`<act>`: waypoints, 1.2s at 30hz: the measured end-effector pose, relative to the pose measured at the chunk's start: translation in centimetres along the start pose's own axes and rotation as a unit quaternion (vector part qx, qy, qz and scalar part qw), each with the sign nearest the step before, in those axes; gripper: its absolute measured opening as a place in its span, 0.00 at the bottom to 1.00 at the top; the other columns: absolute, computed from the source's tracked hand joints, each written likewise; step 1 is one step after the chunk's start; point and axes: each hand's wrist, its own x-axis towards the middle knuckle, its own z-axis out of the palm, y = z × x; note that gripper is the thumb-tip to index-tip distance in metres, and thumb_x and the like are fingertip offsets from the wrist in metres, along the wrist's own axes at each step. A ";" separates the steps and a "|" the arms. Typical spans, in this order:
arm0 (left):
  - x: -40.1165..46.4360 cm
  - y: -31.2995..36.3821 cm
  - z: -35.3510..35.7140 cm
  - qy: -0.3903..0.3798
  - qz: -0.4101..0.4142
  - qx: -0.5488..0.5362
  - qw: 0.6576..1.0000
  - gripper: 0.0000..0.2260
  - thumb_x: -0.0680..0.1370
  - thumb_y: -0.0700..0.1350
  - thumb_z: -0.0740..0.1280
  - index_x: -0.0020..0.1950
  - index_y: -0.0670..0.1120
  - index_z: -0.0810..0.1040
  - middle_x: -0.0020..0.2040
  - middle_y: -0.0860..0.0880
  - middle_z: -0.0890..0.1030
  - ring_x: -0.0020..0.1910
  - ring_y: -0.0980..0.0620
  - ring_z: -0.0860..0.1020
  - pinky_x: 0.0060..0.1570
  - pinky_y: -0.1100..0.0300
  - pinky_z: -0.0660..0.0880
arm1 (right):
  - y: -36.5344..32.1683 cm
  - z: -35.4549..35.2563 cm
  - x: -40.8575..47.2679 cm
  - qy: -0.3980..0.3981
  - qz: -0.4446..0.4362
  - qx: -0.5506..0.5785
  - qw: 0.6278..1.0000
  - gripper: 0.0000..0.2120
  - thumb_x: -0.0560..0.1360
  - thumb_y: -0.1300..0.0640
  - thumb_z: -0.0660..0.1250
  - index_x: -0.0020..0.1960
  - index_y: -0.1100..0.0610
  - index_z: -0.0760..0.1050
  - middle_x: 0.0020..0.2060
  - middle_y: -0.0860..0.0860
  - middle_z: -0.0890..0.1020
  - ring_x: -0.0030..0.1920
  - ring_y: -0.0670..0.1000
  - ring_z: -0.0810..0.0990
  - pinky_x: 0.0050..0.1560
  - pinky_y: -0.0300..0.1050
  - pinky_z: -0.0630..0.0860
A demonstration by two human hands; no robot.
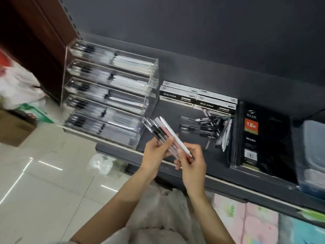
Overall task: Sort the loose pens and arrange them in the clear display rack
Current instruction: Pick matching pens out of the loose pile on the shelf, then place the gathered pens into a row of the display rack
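Clear acrylic display rack [109, 95], five tiers holding pens, stands at left of the dark shelf [175, 106]. At centre, the left hand [156, 148] grips a fanned bundle of pens [158, 131]; the right hand [191, 159] pinches a white pen [173, 134] in it. Loose pens [209, 125] lie right of centre, beside a black diary [260, 134].

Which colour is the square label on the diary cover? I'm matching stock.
Orange-red, with "18K" in pale print, on the black diary; the head view shows it.

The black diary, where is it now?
In the head view the black diary lies right on the shelf, beside the loose pens.
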 end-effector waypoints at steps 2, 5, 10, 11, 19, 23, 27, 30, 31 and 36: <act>-0.6 1.0 -2.5 -0.001 0.004 0.013 1.000 0.04 0.77 0.37 0.66 0.47 0.37 0.79 0.34 0.49 0.83 0.34 0.55 0.81 0.38 0.63 0.77 | -0.2 1.5 -0.3 -0.040 -0.009 -0.014 0.999 0.06 0.77 0.61 0.66 0.47 0.50 0.73 0.32 0.51 0.81 0.28 0.51 0.78 0.30 0.44 0.77; -0.8 1.5 -5.9 0.020 -0.007 -0.002 1.000 0.05 0.76 0.38 0.68 0.46 0.36 0.79 0.35 0.45 0.81 0.35 0.54 0.81 0.38 0.64 0.78 | -0.9 4.1 -0.7 -0.103 -0.019 -0.034 0.994 0.05 0.77 0.59 0.66 0.47 0.49 0.73 0.33 0.51 0.81 0.30 0.52 0.80 0.30 0.45 0.77; 0.6 2.0 -11.7 0.050 -0.025 -0.049 0.997 0.11 0.73 0.39 0.70 0.46 0.30 0.77 0.40 0.39 0.81 0.38 0.50 0.83 0.44 0.60 0.79 | -1.6 8.5 -0.1 -0.187 -0.036 -0.070 0.979 0.04 0.76 0.57 0.66 0.48 0.48 0.74 0.37 0.46 0.82 0.34 0.49 0.82 0.32 0.44 0.78; 1.1 2.3 -12.9 0.052 -0.024 -0.048 0.997 0.12 0.74 0.39 0.70 0.47 0.28 0.77 0.43 0.36 0.80 0.39 0.50 0.83 0.44 0.60 0.79 | -1.5 9.5 0.3 -0.195 -0.047 -0.089 0.976 0.03 0.76 0.55 0.66 0.49 0.49 0.75 0.38 0.44 0.83 0.36 0.48 0.82 0.35 0.46 0.79; 6.2 7.7 -22.0 0.013 -0.013 -0.063 0.998 0.06 0.76 0.37 0.66 0.51 0.43 0.80 0.43 0.49 0.85 0.46 0.56 0.83 0.43 0.66 0.77 | -3.8 15.6 6.1 0.056 -0.131 -0.215 0.966 0.07 0.75 0.58 0.69 0.52 0.51 0.80 0.39 0.42 0.81 0.39 0.39 0.79 0.41 0.33 0.74; 8.5 9.6 -25.4 -0.012 -0.036 -0.078 0.996 0.09 0.76 0.37 0.66 0.55 0.40 0.79 0.45 0.48 0.85 0.46 0.55 0.83 0.41 0.67 0.77 | -5.1 16.9 8.9 0.109 -0.181 -0.383 0.899 0.07 0.74 0.57 0.69 0.52 0.52 0.81 0.39 0.51 0.81 0.45 0.49 0.74 0.46 0.42 0.70; 9.8 10.4 -26.9 -0.033 -0.052 -0.075 0.995 0.06 0.75 0.38 0.67 0.50 0.45 0.81 0.44 0.50 0.85 0.46 0.56 0.83 0.42 0.68 0.77 | -5.2 18.4 10.4 0.081 -0.243 -0.527 0.811 0.07 0.71 0.59 0.72 0.49 0.55 0.81 0.35 0.52 0.82 0.45 0.51 0.74 0.48 0.45 0.69; 10.4 10.6 -27.6 -0.045 -0.056 -0.076 0.995 0.07 0.76 0.38 0.67 0.53 0.44 0.81 0.45 0.49 0.85 0.48 0.54 0.83 0.45 0.65 0.78 | -5.1 18.6 11.5 0.045 -0.287 -0.667 0.686 0.05 0.68 0.59 0.74 0.43 0.55 0.82 0.37 0.49 0.83 0.44 0.55 0.76 0.47 0.47 0.71; 10.6 10.6 -27.8 -0.048 -0.060 -0.079 0.994 0.08 0.76 0.38 0.67 0.53 0.43 0.80 0.45 0.49 0.85 0.49 0.54 0.83 0.46 0.65 0.78 | -5.2 18.8 11.8 0.040 -0.291 -0.696 0.656 0.05 0.67 0.61 0.75 0.41 0.55 0.82 0.36 0.49 0.82 0.43 0.55 0.76 0.46 0.46 0.72; 10.9 10.8 -28.0 -0.060 -0.072 -0.084 0.992 0.07 0.76 0.38 0.66 0.52 0.44 0.80 0.45 0.50 0.85 0.48 0.54 0.83 0.45 0.65 0.78 | -5.7 20.8 12.9 -0.011 -0.279 -0.772 0.572 0.10 0.57 0.72 0.73 0.33 0.58 0.80 0.29 0.52 0.79 0.35 0.55 0.75 0.41 0.46 0.75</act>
